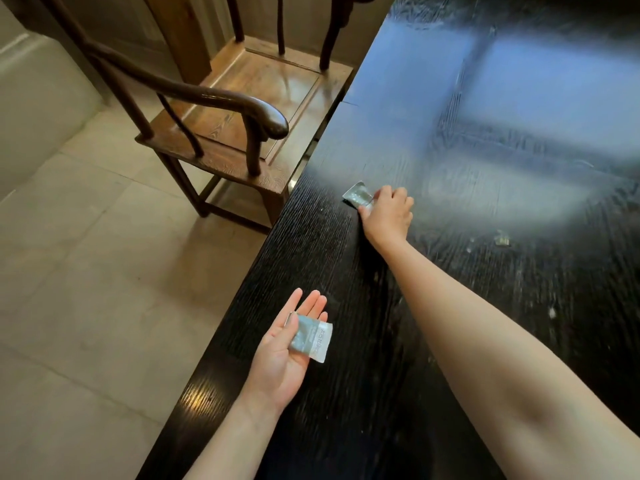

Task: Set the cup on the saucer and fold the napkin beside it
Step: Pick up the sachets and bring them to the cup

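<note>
No cup, saucer or napkin anywhere in view, so the actual table-setting hasn't started as far as anyone can tell. What's there instead is two little foil sachets, which might be wrapped wipes or napkins, though the print is too small to read.

The relation that matters: the far packet (358, 195) lies on the black counter (485, 306) close to its left edge, poking out up and to the left from the right hand (388, 216). Its long axis runs diagonally, roughly in line with the reaching forearm. That hand's fingers (398, 195) are curled down over the packet's near end with the thumb tucked against its lower side — looks like a pinch, and whether it's lifted clear of the wood is hard to say.

The left hand (287, 355) is well apart from that, closer to the body and hanging over the counter's edge. It's palm up, its fingers straight and relaxed, with the near packet (310, 337) just lying flat across them, not gripped.

Likely next move is a guess — carrying the far packet back to the waiting palm.

A wooden chair (242, 109) sits beside the counter, and a small scrap (502, 238) lies to the right of the right hand.
</note>
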### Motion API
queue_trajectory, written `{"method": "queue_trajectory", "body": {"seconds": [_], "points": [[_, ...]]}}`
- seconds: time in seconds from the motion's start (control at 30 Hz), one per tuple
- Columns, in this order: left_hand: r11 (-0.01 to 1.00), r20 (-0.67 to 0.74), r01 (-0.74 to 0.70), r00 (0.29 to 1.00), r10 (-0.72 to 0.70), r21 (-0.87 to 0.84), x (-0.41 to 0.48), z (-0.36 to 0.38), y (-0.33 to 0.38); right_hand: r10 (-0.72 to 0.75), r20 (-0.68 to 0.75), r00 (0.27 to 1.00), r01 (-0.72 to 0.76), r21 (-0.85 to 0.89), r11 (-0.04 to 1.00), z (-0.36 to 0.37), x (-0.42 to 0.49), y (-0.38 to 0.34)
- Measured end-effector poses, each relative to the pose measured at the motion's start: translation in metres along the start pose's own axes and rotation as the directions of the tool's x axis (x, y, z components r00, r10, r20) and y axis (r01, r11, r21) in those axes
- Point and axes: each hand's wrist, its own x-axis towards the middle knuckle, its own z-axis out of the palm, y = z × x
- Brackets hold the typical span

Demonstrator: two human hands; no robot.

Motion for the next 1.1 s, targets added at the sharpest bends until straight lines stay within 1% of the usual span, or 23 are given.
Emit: {"method": "queue_trajectory", "body": {"seconds": [0.07, 0.13, 0.17, 0.27, 0.33, 0.4, 0.47, 0.5, 0.57, 0.63, 0.7, 0.77, 0.83, 0.87, 0.93, 0.97, 1.0, 1.03, 1.07, 1.1], "points": [[1.0, -0.001, -0.007, 1.0, 0.007, 0.003, 0.0, 0.002, 0.0, 0.016, -0.012, 1.0, -0.015, 0.09, 0.996, 0.002, -0.002, 0.0], [1.0, -0.015, -0.01, 1.0, 0.01, 0.007, -0.001, 0.004, 0.0, -0.025, -0.002, 1.0, 0.025, 0.179, 0.984, 0.001, -0.012, 0.004], [1.0, -0.023, -0.009, 1.0, 0.01, 0.008, -0.001, 0.004, 0.0, -0.048, 0.02, 0.999, 0.041, 0.255, 0.966, -0.002, -0.022, 0.006], [1.0, -0.039, -0.002, 0.999, 0.002, 0.006, -0.001, 0.006, 0.0, -0.099, 0.104, 0.99, 0.029, 0.532, 0.846, -0.019, -0.066, 0.011], [1.0, -0.056, -0.001, 0.998, 0.001, -0.014, -0.001, 0.007, 0.0, -0.154, 0.142, 0.978, 0.032, 0.624, 0.781, -0.031, -0.106, 0.016], [0.999, -0.073, 0.01, 0.997, -0.013, -0.043, -0.001, 0.01, -0.001, -0.203, 0.198, 0.959, 0.016, 0.677, 0.735, -0.041, -0.147, 0.022], [0.994, -0.067, 0.057, 0.996, -0.063, -0.097, -0.003, 0.015, -0.005, -0.238, 0.232, 0.943, 0.012, 0.692, 0.722, -0.051, -0.179, 0.026], [0.989, -0.054, 0.078, 0.995, -0.085, -0.122, -0.004, 0.018, -0.007, -0.253, 0.246, 0.936, 0.02, 0.679, 0.734, -0.055, -0.19, 0.026], [0.987, -0.011, 0.094, 0.995, -0.096, -0.13, -0.009, 0.024, -0.012, -0.279, 0.27, 0.922, 0.063, 0.605, 0.794, -0.059, -0.206, 0.027], [0.993, 0.028, 0.096, 0.995, -0.094, -0.075, -0.014, 0.03, -0.018, -0.267, 0.262, 0.927, 0.103, 0.507, 0.856, -0.061, -0.217, 0.027], [0.995, 0.041, 0.096, 0.995, -0.095, -0.02, -0.018, 0.036, -0.025, -0.171, 0.201, 0.965, 0.062, 0.456, 0.888, -0.063, -0.228, 0.032], [0.996, 0.058, 0.087, 0.994, -0.088, 0.018, -0.022, 0.042, -0.031, -0.012, 0.158, 0.987, -0.062, 0.451, 0.89, -0.066, -0.237, 0.04], [0.995, 0.094, 0.081, 0.992, -0.086, 0.05, -0.026, 0.049, -0.037, 0.114, 0.214, 0.97, -0.208, 0.491, 0.846, -0.071, -0.243, 0.047], [0.994, 0.119, 0.081, 0.989, -0.089, 0.07, -0.029, 0.052, -0.039, 0.144, 0.251, 0.957, -0.261, 0.537, 0.802, -0.073, -0.246, 0.05], [0.987, 0.168, 0.081, 0.98, -0.104, 0.137, -0.035, 0.059, -0.044, 0.172, 0.283, 0.944, -0.321, 0.657, 0.682, -0.08, -0.252, 0.055], [0.979, 0.189, 0.074, 0.976, -0.11, 0.19, -0.039, 0.063, -0.046, 0.177, 0.275, 0.945, -0.324, 0.706, 0.63, -0.086, -0.255, 0.058], [0.964, 0.208, 0.059, 0.971, -0.115, 0.258, -0.042, 0.065, -0.048, 0.174, 0.256, 0.951, -0.308, 0.738, 0.601, -0.092, -0.257, 0.062], [0.94, 0.225, 0.04, 0.967, -0.123, 0.34, -0.046, 0.068, -0.048, 0.159, 0.233, 0.959, -0.282, 0.75, 0.599, -0.099, -0.258, 0.067], [0.898, 0.24, 0.02, 0.961, -0.139, 0.439, -0.05, 0.071, -0.047, 0.131, 0.214, 0.968, -0.248, 0.745, 0.619, -0.108, -0.258, 0.073], [0.829, 0.251, -0.012, 0.955, -0.155, 0.559, -0.054, 0.076, -0.045, 0.086, 0.207, 0.975, -0.212, 0.724, 0.656, -0.119, -0.258, 0.079]]}}
